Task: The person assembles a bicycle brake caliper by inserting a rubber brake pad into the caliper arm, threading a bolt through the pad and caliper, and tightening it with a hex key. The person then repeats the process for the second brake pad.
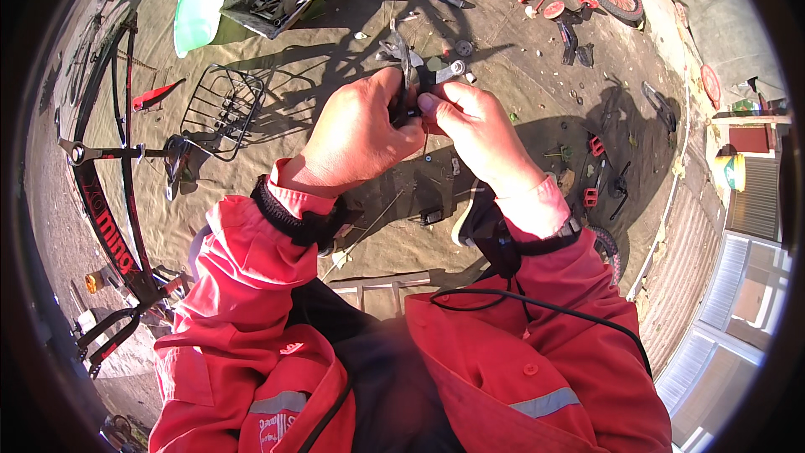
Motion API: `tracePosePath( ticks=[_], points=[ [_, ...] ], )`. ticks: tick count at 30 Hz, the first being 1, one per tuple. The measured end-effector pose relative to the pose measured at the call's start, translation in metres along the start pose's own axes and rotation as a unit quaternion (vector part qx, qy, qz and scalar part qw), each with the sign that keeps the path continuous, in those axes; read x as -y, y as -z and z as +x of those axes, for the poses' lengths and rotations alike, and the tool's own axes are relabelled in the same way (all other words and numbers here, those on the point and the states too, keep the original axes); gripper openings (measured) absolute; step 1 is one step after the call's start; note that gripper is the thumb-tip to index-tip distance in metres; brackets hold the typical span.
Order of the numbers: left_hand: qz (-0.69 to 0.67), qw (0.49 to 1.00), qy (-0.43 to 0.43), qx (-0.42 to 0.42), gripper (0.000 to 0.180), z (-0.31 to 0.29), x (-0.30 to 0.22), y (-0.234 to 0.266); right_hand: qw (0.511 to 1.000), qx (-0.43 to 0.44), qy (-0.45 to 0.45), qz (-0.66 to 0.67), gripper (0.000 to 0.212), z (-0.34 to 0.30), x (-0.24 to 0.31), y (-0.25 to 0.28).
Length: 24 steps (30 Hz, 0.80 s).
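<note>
Gripped tight in the closed left hand [356, 132], above the tarp [503, 27], is a dark part [409, 77]; just to its right, a silver piece [450, 72] is seemingly pinched by the right hand [485, 127]. Whether the two are joined cannot be told. Close fingerwork seems under way; steady left support, fine right-hand control are probably called for.
</note>
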State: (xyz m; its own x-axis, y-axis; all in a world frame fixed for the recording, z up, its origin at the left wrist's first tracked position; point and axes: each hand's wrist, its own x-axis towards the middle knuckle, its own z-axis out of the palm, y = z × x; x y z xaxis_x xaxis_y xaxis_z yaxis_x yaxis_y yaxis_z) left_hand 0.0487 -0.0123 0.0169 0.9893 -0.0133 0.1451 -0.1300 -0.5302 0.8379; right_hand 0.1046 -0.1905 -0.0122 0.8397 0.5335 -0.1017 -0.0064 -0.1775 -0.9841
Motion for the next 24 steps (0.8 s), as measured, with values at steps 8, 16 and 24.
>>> tracePosePath(
  ticks=[8, 16, 24],
  points=[
    [0.000, 1.000, 0.027, 0.006, 0.027, 0.000, -0.002, 0.005, 0.999, -0.017, 0.032, 0.006, 0.020, -0.002, 0.000, -0.005],
    [0.003, 0.999, 0.043, 0.008, 0.032, 0.001, 0.005, 0.003, 0.997, -0.038, 0.008, 0.062, 0.019, -0.002, -0.003, -0.008],
    [-0.122, 0.990, 0.068, -0.005, 0.028, -0.004, 0.005, 0.000, 0.989, -0.026, -0.065, 0.134, 0.026, -0.003, 0.007, 0.000]
  ],
)
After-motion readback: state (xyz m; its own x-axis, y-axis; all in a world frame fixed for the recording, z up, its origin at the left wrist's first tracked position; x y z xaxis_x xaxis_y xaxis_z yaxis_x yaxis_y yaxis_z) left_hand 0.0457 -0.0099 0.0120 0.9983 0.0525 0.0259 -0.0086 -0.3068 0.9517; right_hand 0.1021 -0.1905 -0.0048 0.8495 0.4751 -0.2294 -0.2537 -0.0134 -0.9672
